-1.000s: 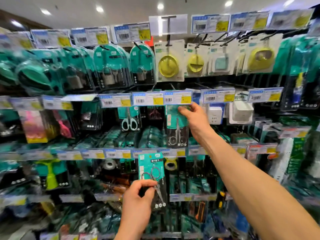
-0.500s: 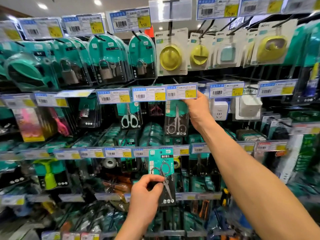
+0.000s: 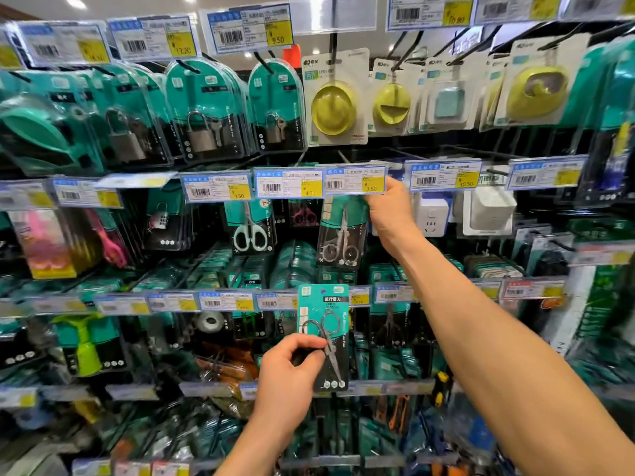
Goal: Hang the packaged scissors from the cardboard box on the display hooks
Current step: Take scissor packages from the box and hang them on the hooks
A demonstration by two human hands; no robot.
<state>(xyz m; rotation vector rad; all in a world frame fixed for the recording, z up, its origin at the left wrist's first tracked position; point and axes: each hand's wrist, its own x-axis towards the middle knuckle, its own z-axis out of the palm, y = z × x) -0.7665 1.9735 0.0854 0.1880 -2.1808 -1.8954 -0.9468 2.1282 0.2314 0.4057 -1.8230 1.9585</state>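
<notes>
Our left hand (image 3: 288, 369) pinches a scissors pack (image 3: 324, 324) low before crowded hooks (image 3: 407, 49), while our right hand (image 3: 390, 211) meets the top edge of a hung pack (image 3: 340, 238), grip unclear.

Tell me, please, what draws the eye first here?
The left hand, low centre, pinches a scissors pack upright. The right hand reaches up to a price tag above a hung pack in the middle row. Yellow goods hang above, on the top row.
</notes>
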